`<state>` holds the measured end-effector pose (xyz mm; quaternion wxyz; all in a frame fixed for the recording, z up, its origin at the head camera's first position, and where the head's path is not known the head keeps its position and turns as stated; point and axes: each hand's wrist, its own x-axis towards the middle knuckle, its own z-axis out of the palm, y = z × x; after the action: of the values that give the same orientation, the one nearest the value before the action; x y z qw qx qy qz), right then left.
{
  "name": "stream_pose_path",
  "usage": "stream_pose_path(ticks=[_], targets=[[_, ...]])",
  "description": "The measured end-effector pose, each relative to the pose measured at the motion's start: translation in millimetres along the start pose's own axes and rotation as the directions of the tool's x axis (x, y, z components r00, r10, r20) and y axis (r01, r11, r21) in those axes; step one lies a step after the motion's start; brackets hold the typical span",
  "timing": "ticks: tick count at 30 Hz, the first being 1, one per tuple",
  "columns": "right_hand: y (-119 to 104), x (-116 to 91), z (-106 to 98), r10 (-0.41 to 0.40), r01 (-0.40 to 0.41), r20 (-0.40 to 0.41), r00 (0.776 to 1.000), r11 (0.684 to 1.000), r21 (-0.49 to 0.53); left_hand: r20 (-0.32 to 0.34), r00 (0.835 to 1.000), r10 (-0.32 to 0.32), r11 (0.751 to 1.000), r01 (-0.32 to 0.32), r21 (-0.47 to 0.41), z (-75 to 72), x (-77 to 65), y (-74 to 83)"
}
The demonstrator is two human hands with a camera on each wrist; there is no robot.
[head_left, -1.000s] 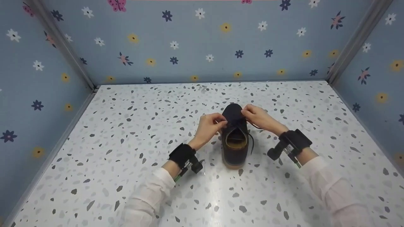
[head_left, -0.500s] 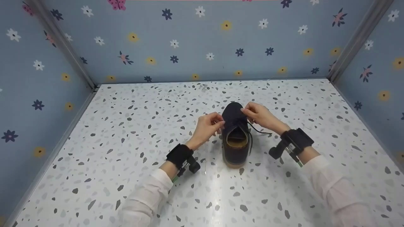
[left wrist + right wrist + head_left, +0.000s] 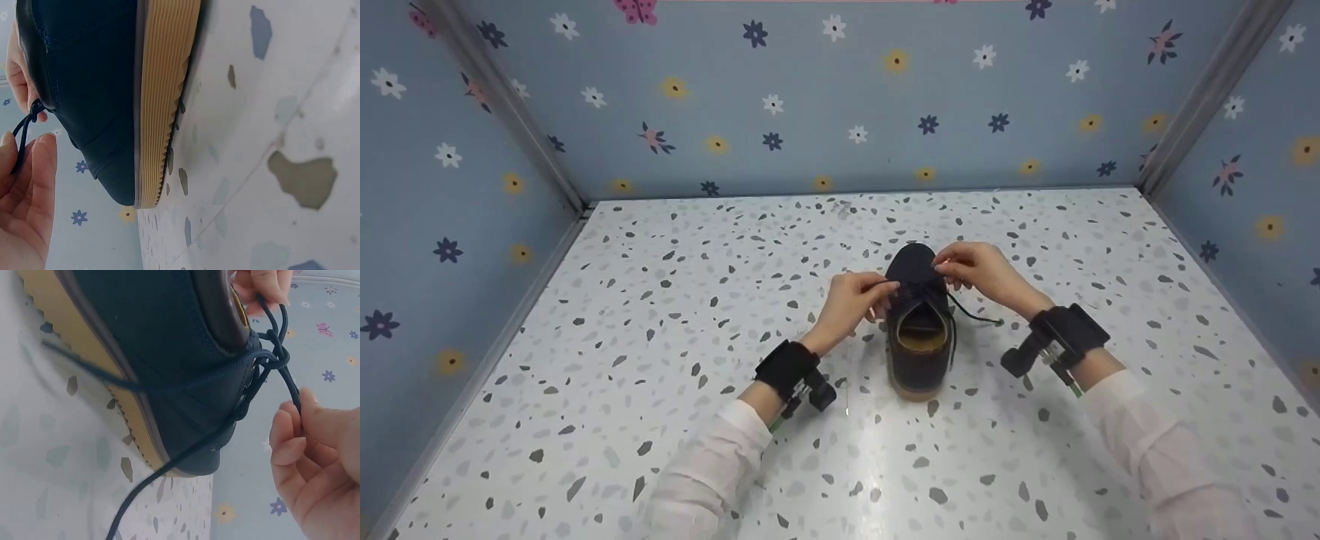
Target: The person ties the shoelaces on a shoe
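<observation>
A dark navy shoe [image 3: 919, 371] with a tan ridged sole [image 3: 163, 84] stands upright, toe pointing away from me. Over its front, my left hand [image 3: 847, 304] pinches a loop of the dark shoelace [image 3: 22, 135] between thumb and fingers. On the other side my right hand [image 3: 982, 274] pinches another part of the lace between thumb and index finger. Between both hands sits a knot [image 3: 275, 354] above the eyelets, seen in the right wrist view. Two loose lace ends hang down the shoe's right side.
The shoe rests on a white speckled tabletop [image 3: 675, 420]. Blue flower-patterned panels [image 3: 840, 97] enclose it at the back and both sides. Black camera straps [image 3: 791, 367] are worn on both wrists.
Half a second ago a lace end came out into view at the shoe's right. My left fingers have moved slightly in and out near the lace; the right hand has shifted slightly. The shoe stays put.
</observation>
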<state>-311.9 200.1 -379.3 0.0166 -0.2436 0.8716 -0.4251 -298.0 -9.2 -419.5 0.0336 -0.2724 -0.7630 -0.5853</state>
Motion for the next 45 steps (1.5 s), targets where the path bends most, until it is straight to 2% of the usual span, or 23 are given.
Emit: stream_pose_path(ticks=[5, 14, 28, 36, 40, 45], targets=[[1, -1, -3, -0.022, 0.024, 0.025, 0.999, 0.998, -0.061, -0.025, 1.0, 0.004, 1.0, -0.004, 0.012, -3.6, -2.6, 2.4], [-1, -2, -1, 0.022, -0.021, 0.005, 1.0, 0.986, -0.165, -0.05, 0.999, 0.0, 0.999, 0.001, 0.037, -6.4, -6.1, 1.0], [5, -5, -3, 0.045, -0.044, 0.005, 0.999, 0.988, -0.147, -0.004, 1.0, -0.013, 0.991, 0.014, 0.134, -12.7, -11.6, 0.5], [5, -7, -4, 0.066, -0.065, 0.005, 0.998, 0.984, -0.164, 0.014, 0.999, -0.052, 0.983, 0.049, 0.175, -15.4, -15.1, 2.0], [5, -8, -4, 0.072, -0.07, 0.004, 0.997, 0.983, -0.171, -0.016, 0.997, -0.073, 0.976, 0.074, 0.205, -16.1, -16.8, 2.7], [7, -8, -5, 0.076, -0.073, 0.008, 0.997, 0.981, -0.181, -0.044, 0.99, -0.132, 0.968, 0.138, 0.209, -15.8, -16.6, 3.6]])
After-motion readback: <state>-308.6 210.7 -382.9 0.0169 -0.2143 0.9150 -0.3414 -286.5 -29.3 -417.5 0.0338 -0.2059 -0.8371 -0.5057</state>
